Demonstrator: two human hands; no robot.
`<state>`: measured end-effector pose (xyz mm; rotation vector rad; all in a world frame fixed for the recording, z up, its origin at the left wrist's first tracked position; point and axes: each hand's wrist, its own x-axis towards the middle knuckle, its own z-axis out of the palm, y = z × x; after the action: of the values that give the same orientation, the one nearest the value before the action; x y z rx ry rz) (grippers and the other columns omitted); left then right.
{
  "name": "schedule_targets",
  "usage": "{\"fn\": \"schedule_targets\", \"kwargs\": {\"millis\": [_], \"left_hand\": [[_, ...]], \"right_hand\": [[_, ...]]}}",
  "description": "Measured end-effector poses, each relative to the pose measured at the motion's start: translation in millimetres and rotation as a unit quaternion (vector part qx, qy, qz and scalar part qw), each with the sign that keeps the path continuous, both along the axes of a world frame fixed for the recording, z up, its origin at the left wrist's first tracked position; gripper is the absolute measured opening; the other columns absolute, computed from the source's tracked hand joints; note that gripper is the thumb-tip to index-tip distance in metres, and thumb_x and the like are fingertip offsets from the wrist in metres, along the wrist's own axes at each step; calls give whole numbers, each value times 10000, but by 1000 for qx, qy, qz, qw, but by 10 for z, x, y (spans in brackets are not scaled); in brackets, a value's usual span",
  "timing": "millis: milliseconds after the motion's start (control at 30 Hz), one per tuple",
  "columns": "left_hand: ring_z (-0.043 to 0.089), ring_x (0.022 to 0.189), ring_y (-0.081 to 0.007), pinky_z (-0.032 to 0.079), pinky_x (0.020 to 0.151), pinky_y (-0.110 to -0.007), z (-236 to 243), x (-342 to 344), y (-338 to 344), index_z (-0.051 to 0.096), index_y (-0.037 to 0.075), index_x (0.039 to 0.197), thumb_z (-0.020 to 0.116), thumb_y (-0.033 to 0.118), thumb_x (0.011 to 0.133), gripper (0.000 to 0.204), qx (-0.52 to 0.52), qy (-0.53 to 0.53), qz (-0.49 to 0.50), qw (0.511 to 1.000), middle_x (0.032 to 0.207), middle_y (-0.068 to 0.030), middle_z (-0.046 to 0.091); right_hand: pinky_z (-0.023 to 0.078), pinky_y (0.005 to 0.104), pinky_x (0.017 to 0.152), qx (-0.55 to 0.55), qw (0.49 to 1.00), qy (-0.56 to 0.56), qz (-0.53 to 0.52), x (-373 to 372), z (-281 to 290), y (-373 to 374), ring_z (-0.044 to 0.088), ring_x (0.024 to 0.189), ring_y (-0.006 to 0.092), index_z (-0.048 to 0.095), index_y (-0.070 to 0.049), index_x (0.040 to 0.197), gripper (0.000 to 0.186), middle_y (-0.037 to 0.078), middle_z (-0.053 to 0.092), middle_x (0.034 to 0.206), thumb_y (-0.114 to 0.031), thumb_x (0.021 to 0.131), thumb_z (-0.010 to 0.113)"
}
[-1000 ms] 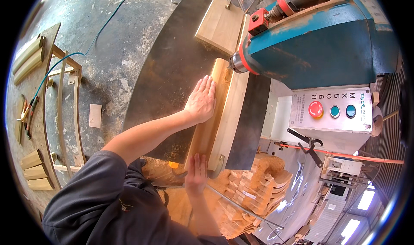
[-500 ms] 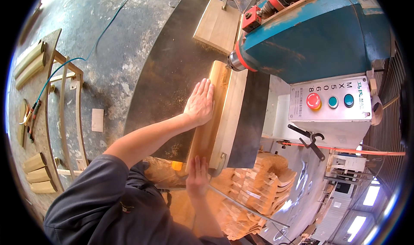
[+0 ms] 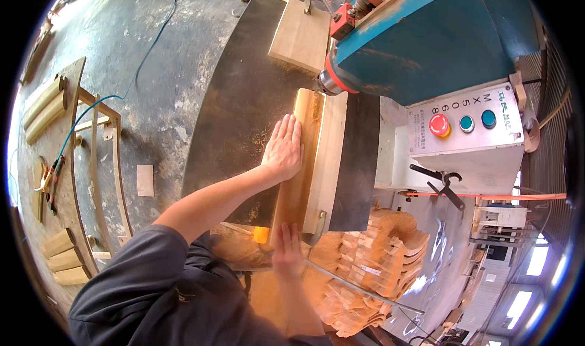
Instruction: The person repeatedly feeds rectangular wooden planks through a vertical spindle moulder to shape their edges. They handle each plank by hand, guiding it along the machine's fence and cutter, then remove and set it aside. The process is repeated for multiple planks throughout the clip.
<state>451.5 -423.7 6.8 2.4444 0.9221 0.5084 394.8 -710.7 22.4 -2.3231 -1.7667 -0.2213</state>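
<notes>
A long wooden strip [image 3: 294, 190] with a rounded edge lies on the dark machine table [image 3: 237, 90], alongside a pale wooden fence [image 3: 326, 160]. My left hand [image 3: 282, 149] rests flat on the strip's middle, fingers extended toward its far end. At the near end, my right hand [image 3: 287, 248] touches the strip with its fingers stretched out; it looks slightly blurred. The strip's far end sits beside the metal spindle [image 3: 329, 82] under the blue-green machine head [image 3: 426, 47]. Sawdust lies on the strip's upper face near the spindle.
A wide board [image 3: 300, 35] is clamped beyond the spindle. To the right is a control panel [image 3: 466, 120] with a red stop button. Curved wooden pieces [image 3: 378, 260] are stacked at the lower right. A wooden trestle [image 3: 79, 163] at left carries wood pieces and pliers.
The view has shifted and turned slightly. Both hands keep their places on the strip, and any movement of the strip along the fence is too small to tell.
</notes>
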Motion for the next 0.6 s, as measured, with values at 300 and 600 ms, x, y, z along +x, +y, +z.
{"fn": "schedule_targets", "kwargs": {"millis": [300, 600], "left_hand": [[282, 1582, -481, 173, 1318, -563, -18, -106, -161, 364, -138, 1554, 505, 217, 1018, 658, 9, -66, 13, 998, 1629, -359, 378], [308, 1566, -495, 180, 1304, -588, -102, -32, -43, 392, -39, 1586, 538, 236, 1016, 650, 43, -64, 23, 997, 1627, -339, 399]], "right_hand": [[532, 540, 1121, 35, 995, 7, -97, -234, 112, -174, 617, 1335, 404, 660, -38, 1397, 615, 158, 606, 1495, -93, 793, 761], [685, 388, 704, 378, 533, 667, -358, -509, -169, -27, 713, 1009, 273, 421, 44, 1489, 617, 191, 609, 1306, -101, 984, 743]]}}
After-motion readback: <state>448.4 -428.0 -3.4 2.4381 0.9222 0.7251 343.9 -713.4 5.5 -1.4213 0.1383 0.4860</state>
